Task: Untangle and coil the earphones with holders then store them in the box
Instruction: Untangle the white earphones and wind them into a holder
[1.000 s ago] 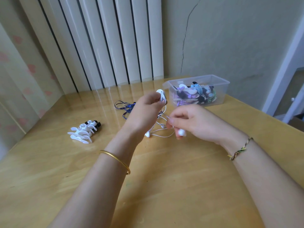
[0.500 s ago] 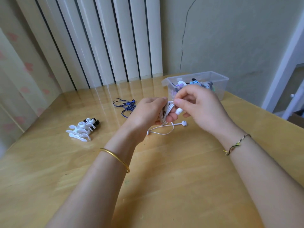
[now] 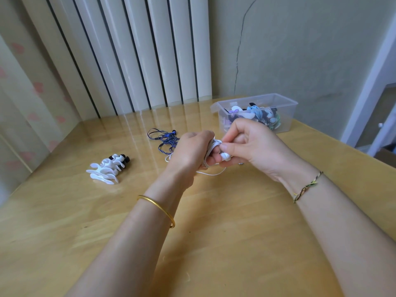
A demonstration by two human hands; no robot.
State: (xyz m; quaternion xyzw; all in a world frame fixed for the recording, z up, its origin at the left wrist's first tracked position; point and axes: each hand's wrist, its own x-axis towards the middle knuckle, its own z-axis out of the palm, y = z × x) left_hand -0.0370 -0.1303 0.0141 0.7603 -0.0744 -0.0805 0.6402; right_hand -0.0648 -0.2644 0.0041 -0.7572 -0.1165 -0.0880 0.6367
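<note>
The white earphones with their thin white cable are held above the middle of the table, between the two hands, with most of the cable gathered in a small bundle. The left hand has its fingers curled closed around that bundle. The right hand, touching it from the other side, pinches the cable between thumb and forefinger, and a white earbud shows just under those fingers. One slack loop of cable hangs below the hands. Whether a holder sits inside the bundle cannot be told. On the glossy light wooden table a tangled blue earphone set lies just beyond the left hand, and a pile of white and black winged plastic holders lies well to the left. The clear plastic box stands behind the right hand, holding several coiled sets in mixed colours. A gold bangle circles the left wrist and a braided cord bracelet the right.
</note>
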